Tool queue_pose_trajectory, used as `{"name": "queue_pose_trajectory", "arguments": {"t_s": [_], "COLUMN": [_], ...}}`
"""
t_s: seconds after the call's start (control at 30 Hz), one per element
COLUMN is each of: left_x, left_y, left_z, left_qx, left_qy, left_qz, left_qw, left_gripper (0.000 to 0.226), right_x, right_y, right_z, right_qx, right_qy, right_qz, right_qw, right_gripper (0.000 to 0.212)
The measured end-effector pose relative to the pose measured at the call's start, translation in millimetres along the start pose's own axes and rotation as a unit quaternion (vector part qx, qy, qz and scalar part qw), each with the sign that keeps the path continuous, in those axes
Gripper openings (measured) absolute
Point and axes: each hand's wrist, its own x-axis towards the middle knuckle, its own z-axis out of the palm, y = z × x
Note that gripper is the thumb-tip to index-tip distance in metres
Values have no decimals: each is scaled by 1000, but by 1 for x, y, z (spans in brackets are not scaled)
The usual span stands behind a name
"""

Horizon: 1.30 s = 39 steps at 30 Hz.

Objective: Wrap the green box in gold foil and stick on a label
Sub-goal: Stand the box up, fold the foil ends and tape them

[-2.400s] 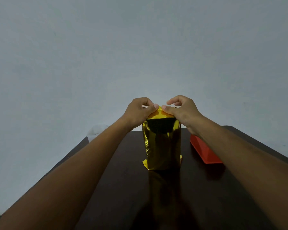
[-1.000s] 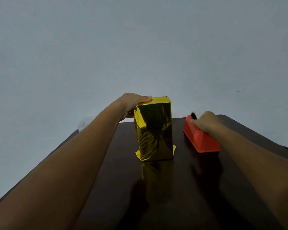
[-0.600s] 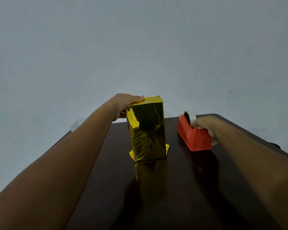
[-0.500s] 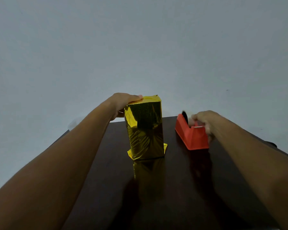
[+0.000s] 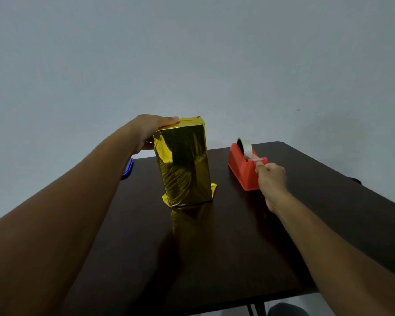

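The box, fully covered in gold foil (image 5: 184, 165), stands upright on the dark table (image 5: 214, 252), with foil flaps sticking out at its base. My left hand (image 5: 149, 131) grips its top left corner, thumb lying flat on the folded foil on top, fingers hidden behind the box. To the right stands a red tape dispenser (image 5: 241, 171) with a roll of clear tape (image 5: 246, 147). My right hand (image 5: 271, 179) pinches the free end of the tape strip (image 5: 257, 159) at the dispenser's front. No label is in view.
A blue object (image 5: 128, 168) peeks out behind my left forearm near the table's far left edge. The table's far edge runs just behind the box and dispenser. Its right edge slants down past my right arm. A plain grey wall stands behind.
My right hand left the box top, reached the dispenser and now draws the tape end toward me. My left hand has stayed on the box top, holding the folded foil.
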Motion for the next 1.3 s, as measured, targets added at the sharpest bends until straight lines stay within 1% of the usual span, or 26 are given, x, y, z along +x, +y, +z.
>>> {"name": "queue_pose_trajectory", "arguments": {"t_s": [0.2,0.67,1.13,1.3], "left_x": [0,3,3,1], "left_y": [1,0,-1,0], "left_z": [4,1,0,1], "left_qx": [2,-1,1,3], "left_qy": [-3,-3,-3,1], "left_qz": [2,-1,1,2], "left_qw": [1000,1000,1000,1000], "left_gripper": [50,60,59,58], "right_x": [5,3,-1,0], "right_y": [7,13,13,16], "right_z": [1,4,6,6], "right_qx": [-20,-24,-61,-70], "right_qy": [-5,24,45,52], "right_qz": [-17,-36,-74,-74], "right_qw": [1000,999,994,993], "right_gripper": [32,36,41,39]}}
